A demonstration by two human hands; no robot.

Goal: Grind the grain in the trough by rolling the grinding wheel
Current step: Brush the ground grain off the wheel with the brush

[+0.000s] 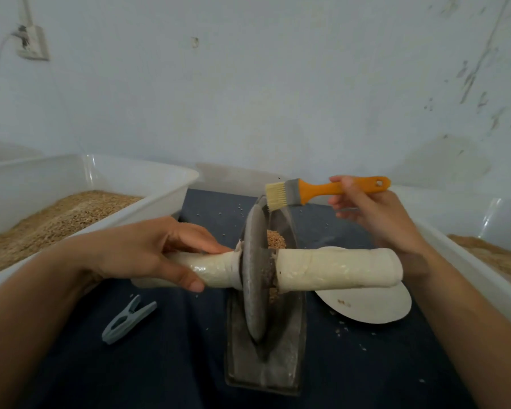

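Nearest us, our left hand [157, 255] is gripping the wrapped axle [337, 268] of the grinding wheel [255, 276] standing in the trough [289, 343] (grain [275, 240] heaped behind it), while our right hand [369, 214] is pinching an orange brush [316, 190] at the wheel's rim.

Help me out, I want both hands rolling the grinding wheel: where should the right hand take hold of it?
On the free wrapped handle that juts out to the right of the grinding wheel, coming down from above. It lies level, thick and bare, mirroring the side the left hand already holds. The right hand must first put down the brush.
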